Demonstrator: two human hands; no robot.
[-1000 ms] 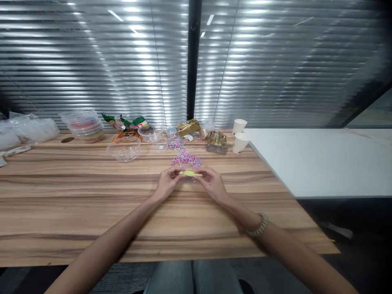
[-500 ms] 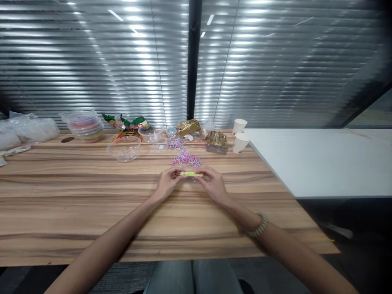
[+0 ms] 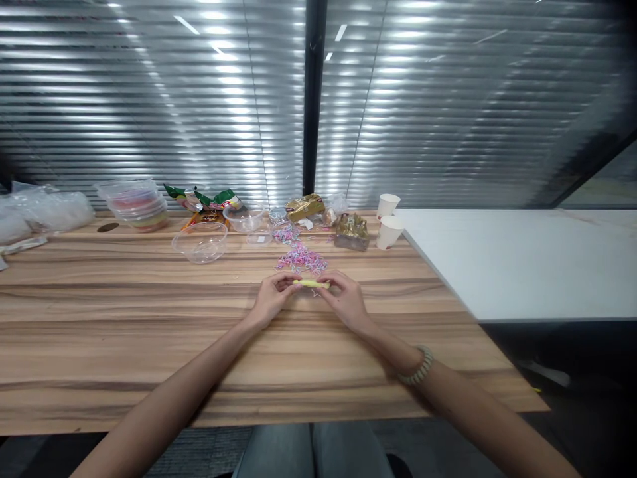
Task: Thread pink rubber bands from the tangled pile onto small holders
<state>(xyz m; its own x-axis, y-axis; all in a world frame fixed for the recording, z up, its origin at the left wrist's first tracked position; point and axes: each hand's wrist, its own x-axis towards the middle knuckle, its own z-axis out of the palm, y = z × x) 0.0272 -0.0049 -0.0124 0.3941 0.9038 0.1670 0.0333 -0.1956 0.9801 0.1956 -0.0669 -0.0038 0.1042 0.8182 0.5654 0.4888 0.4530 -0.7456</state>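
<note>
Near the middle of the wooden table, my left hand pinches the left end of a small yellow stick-shaped piece. The other end sits between the thumb and fingers of my right hand, so it stretches level from hand to hand. Its exact kind is too small to make out. Just beyond my fingers lies a loose pile of tiny pink, purple and pale blue bands. A few more bands show on the wood below the yellow piece.
Behind the pile stand clear plastic bowls, a lid, gold packets and two paper cups. Further left are stacked tubs, green snack bags and clear plastic bags. A white surface adjoins the table's right edge.
The yellow piece has turned slightly in my fingers and looks thinner and a little bent. A purple spot near its left end no longer shows. Both hands stay almost in place.
</note>
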